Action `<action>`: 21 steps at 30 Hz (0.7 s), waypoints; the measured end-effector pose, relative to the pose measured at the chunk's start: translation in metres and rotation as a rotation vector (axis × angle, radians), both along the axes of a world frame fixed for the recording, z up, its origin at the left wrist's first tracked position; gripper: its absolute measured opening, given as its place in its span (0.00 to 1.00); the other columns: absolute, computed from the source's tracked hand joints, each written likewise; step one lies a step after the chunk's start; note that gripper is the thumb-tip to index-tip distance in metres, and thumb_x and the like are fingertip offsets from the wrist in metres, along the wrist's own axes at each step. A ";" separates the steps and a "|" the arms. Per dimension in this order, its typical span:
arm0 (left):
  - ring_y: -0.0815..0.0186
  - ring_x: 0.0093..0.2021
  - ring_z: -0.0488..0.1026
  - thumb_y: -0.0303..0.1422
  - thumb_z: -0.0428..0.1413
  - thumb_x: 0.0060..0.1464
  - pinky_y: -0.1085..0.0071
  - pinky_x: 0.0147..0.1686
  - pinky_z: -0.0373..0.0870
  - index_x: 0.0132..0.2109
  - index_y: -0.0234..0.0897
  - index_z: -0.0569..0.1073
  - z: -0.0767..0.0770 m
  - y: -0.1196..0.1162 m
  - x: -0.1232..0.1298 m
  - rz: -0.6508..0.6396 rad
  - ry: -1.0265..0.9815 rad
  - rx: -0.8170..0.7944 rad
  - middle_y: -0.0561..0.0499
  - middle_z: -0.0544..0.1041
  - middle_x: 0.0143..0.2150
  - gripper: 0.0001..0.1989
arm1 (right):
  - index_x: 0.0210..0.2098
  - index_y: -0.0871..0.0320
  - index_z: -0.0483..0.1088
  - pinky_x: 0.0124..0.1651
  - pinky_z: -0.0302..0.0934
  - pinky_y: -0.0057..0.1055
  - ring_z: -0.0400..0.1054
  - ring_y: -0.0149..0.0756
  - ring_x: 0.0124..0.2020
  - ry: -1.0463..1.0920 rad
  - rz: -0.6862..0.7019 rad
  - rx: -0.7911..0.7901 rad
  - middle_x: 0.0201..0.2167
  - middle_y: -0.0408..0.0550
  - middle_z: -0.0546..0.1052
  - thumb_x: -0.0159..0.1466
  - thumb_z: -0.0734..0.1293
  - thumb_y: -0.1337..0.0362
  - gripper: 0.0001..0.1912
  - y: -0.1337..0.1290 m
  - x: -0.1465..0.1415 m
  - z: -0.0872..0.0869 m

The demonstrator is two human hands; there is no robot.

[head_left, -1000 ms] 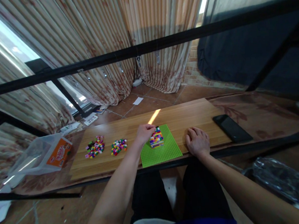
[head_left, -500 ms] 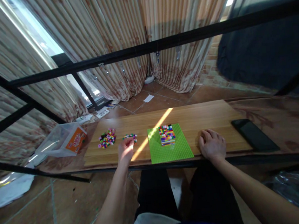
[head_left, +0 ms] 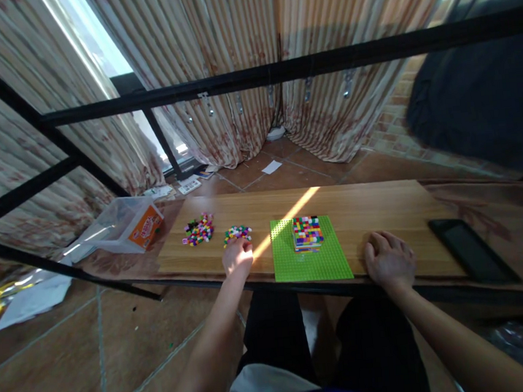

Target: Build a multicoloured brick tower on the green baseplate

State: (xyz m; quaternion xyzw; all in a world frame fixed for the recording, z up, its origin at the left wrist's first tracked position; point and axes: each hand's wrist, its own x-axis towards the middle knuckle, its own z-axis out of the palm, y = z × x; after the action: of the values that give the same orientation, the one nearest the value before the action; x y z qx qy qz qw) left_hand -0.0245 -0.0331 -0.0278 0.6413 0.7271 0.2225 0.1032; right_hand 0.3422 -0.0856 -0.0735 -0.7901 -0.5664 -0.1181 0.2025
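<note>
My left hand [head_left: 237, 255] is at the near edge of a small pile of coloured toy bricks [head_left: 237, 233], its fingers bent and pressed together; what they hold, if anything, is hidden. To its right a block built of many coloured bricks [head_left: 307, 231] stands on a green baseplate [head_left: 315, 268]. My right hand [head_left: 390, 260] rests palm down on the wooden board, right of the baseplate, with fingers loosely apart and nothing visible in them. A larger pile of loose bricks [head_left: 199, 230] lies farther left.
The wooden board [head_left: 364, 201] lies on a cloth-covered table. A dark phone-like slab [head_left: 472, 249] lies at its right end. At the left stands a clear plastic box [head_left: 119, 228] with an orange label. A black metal bar [head_left: 250, 79] crosses beyond the board, in front of curtains.
The camera view has shifted, moving the scene rightward in the picture. My left hand has drawn back slightly, so more of the small pile shows. My right hand stays resting on the board.
</note>
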 end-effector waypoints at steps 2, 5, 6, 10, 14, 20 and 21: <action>0.58 0.41 0.74 0.32 0.52 0.52 0.66 0.39 0.67 0.33 0.40 0.76 0.001 -0.002 0.002 -0.004 -0.028 0.013 0.45 0.78 0.38 0.07 | 0.51 0.59 0.70 0.53 0.53 0.46 0.61 0.48 0.52 0.002 0.002 0.003 0.52 0.56 0.72 0.64 0.58 0.59 0.20 0.000 0.000 0.000; 0.60 0.38 0.74 0.31 0.51 0.53 0.68 0.39 0.66 0.35 0.39 0.75 0.008 -0.007 0.006 -0.014 -0.104 0.015 0.46 0.78 0.37 0.07 | 0.50 0.59 0.70 0.54 0.52 0.45 0.61 0.48 0.53 -0.002 0.000 0.004 0.52 0.55 0.72 0.64 0.57 0.59 0.20 0.000 -0.001 0.001; 0.61 0.37 0.74 0.31 0.51 0.54 0.68 0.38 0.66 0.36 0.39 0.75 0.013 -0.009 0.009 -0.027 -0.129 0.017 0.47 0.79 0.36 0.08 | 0.50 0.59 0.70 0.54 0.52 0.45 0.61 0.48 0.53 -0.006 -0.001 0.003 0.52 0.55 0.72 0.64 0.57 0.59 0.20 0.000 -0.002 0.002; 0.65 0.35 0.73 0.32 0.49 0.56 0.71 0.38 0.66 0.35 0.40 0.74 0.037 -0.010 0.030 -0.192 -0.262 0.095 0.51 0.78 0.34 0.09 | 0.50 0.59 0.70 0.55 0.51 0.43 0.60 0.47 0.53 -0.019 -0.010 -0.001 0.52 0.55 0.72 0.65 0.57 0.59 0.20 0.000 -0.004 0.003; 0.66 0.37 0.74 0.33 0.51 0.56 0.72 0.41 0.67 0.37 0.39 0.74 0.063 -0.003 0.059 -0.344 -0.391 0.198 0.51 0.78 0.36 0.07 | 0.51 0.59 0.70 0.55 0.51 0.41 0.60 0.46 0.53 -0.022 -0.010 0.007 0.53 0.53 0.72 0.65 0.57 0.59 0.20 0.001 -0.005 0.003; 0.65 0.38 0.74 0.30 0.52 0.56 0.70 0.41 0.67 0.37 0.39 0.75 0.089 0.009 0.096 -0.461 -0.258 0.150 0.50 0.79 0.37 0.07 | 0.50 0.58 0.70 0.55 0.49 0.41 0.59 0.45 0.53 -0.001 -0.009 0.024 0.53 0.53 0.71 0.65 0.57 0.59 0.19 0.001 -0.007 0.005; 0.65 0.38 0.74 0.30 0.52 0.56 0.70 0.41 0.66 0.37 0.39 0.76 0.091 0.010 0.100 -0.478 -0.224 0.136 0.50 0.79 0.37 0.07 | 0.50 0.58 0.69 0.55 0.49 0.41 0.59 0.45 0.53 0.001 -0.009 0.023 0.53 0.53 0.71 0.65 0.57 0.59 0.19 0.001 -0.008 0.005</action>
State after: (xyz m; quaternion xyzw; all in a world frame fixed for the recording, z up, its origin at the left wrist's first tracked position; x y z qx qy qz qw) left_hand 0.0757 -0.0228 0.0634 0.7714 0.5226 0.3099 0.1892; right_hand 0.3346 -0.0848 -0.0682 -0.7904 -0.5612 -0.1250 0.2114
